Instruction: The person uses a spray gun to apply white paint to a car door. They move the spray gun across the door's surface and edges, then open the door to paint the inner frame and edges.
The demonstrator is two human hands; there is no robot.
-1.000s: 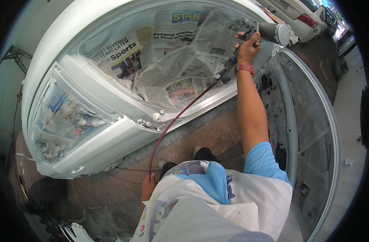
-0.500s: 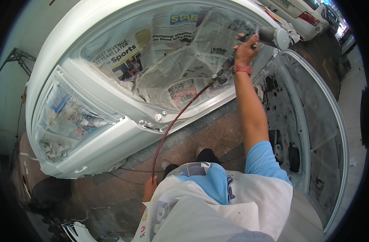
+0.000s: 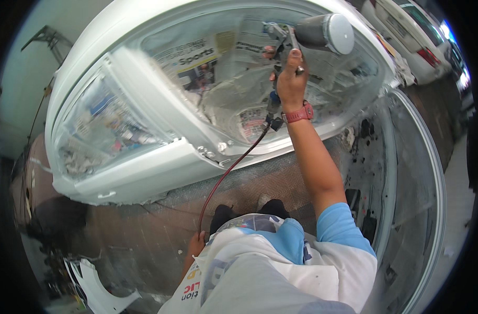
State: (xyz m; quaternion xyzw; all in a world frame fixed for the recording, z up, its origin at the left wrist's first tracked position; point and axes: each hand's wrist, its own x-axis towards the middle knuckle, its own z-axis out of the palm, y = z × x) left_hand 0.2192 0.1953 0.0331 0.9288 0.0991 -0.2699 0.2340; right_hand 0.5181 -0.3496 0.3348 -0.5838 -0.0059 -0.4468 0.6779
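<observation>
In my right hand [image 3: 291,78], fingers wrapped round its handle, is a spray gun [image 3: 276,39] with a grey cup [image 3: 325,33] at its side. A dark red air hose [image 3: 232,166] runs from the gun's base down to my left hand [image 3: 196,245], which is closed round it near my waist. Beyond the gun stands a white car body [image 3: 129,180]. Newspaper [image 3: 197,58] under clear film masks its front door opening. More masked newspaper [image 3: 105,128] fills the rear opening. The gun's nozzle end points leftward, above the door sill.
On the right an opened car door [image 3: 432,157] swings out, partly covered with film. A white car [image 3: 406,34] is parked at the far right. A loose white panel [image 3: 100,288] lies at the lower left, and a metal stand [image 3: 48,39] is by the wall.
My right hand has moved left with the spray gun, bringing it nearer to me. The hose has swung with it. My left hand keeps its grip, and the view has shifted.
</observation>
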